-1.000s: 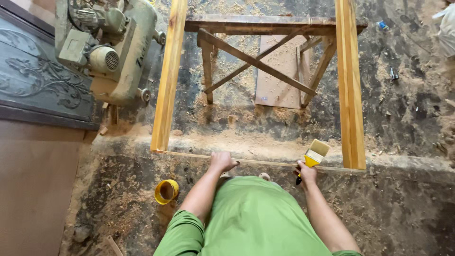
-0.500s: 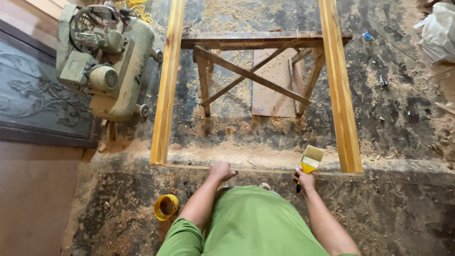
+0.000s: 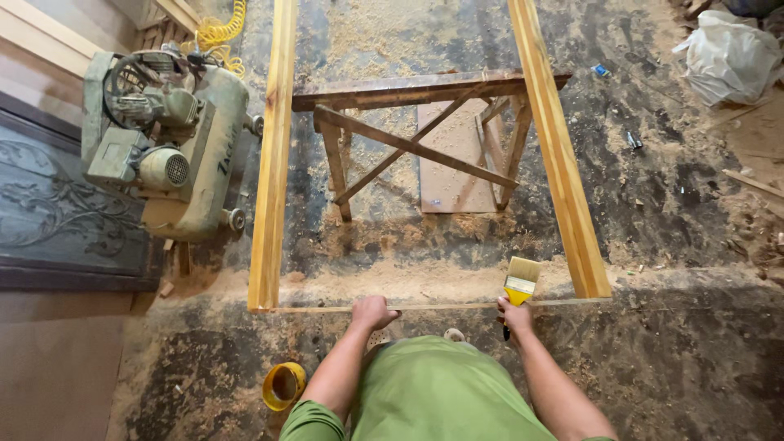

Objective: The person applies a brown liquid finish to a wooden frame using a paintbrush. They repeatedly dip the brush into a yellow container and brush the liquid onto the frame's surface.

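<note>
Directly ahead of both hands, a long yellow varnished wooden frame (image 3: 563, 155) rests on a dark wooden sawhorse (image 3: 408, 122). Its thin near rail sits under the left hand (image 3: 373, 311), fingers curled over it. Just beside, the right hand (image 3: 514, 314) grips a yellow-handled flat paintbrush (image 3: 520, 282), bristles upward against that rail.

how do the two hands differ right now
The right hand is closed on a yellow-handled paintbrush, bristles pointing up; the left hand holds no tool and rests on the thin near rail of the wooden frame. Both sit at that near rail, arms stretched forward.
</note>
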